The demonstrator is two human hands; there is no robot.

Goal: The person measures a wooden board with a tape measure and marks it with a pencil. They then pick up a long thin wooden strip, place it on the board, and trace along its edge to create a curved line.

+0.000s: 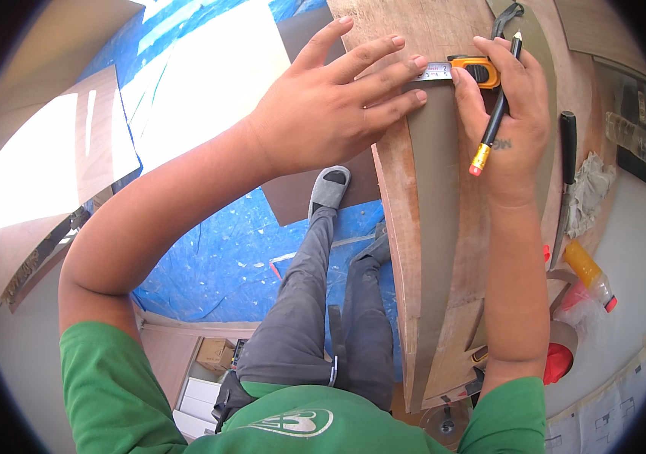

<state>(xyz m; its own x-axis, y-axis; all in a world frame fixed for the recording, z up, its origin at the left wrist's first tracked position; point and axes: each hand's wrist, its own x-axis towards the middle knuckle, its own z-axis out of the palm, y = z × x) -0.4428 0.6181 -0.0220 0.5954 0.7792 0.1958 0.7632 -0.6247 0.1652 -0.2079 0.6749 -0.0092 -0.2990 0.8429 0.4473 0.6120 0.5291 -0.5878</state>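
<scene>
Plywood board [429,250] under flat open left hand [338,106]; right hand [508,113] grips pencil [498,113], chisel [565,181] beside

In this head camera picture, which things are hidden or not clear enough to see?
- Steel blade of the orange tape measure: mostly hidden under the left hand.
- Markings on the blade: too small.
- Grey strip on the brown wooden board: lower end cut off by the green shirt.
- Black-handled tool: tip hidden by a rag.
</scene>
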